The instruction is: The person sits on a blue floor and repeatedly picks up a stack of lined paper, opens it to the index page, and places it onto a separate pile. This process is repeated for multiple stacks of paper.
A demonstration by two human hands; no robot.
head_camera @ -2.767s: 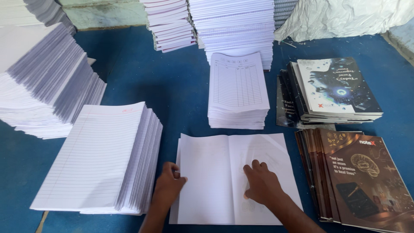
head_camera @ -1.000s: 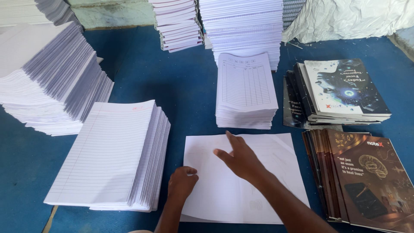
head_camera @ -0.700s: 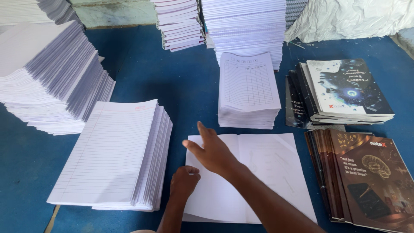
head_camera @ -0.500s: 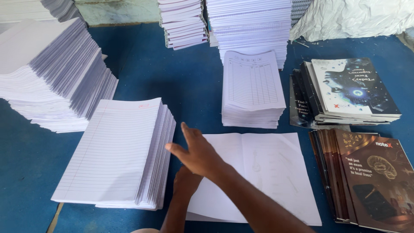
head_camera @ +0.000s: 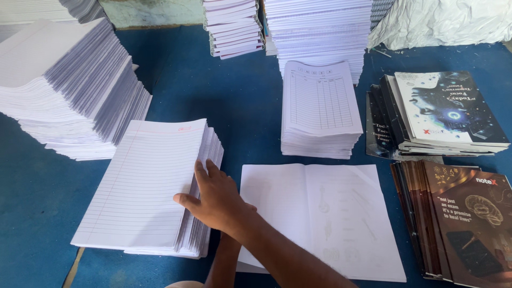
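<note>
Right hand (head_camera: pixel 216 200) spread open on ruled-sheet stack (head_camera: pixel 144 181) edge; left hand hidden beneath arm, grip unclear. Risk: careless lift fans stack askew.

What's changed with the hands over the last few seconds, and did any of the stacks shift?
The right hand left the open white sheet, crossed over the left arm and now rests on the right edge of the lined paper stack, thumb on top and fingers along the side. The left hand, earlier flat on the sheet's left edge, is now hidden beneath the right arm. The sheet, the paper stacks and the cover piles lie as before.
</note>
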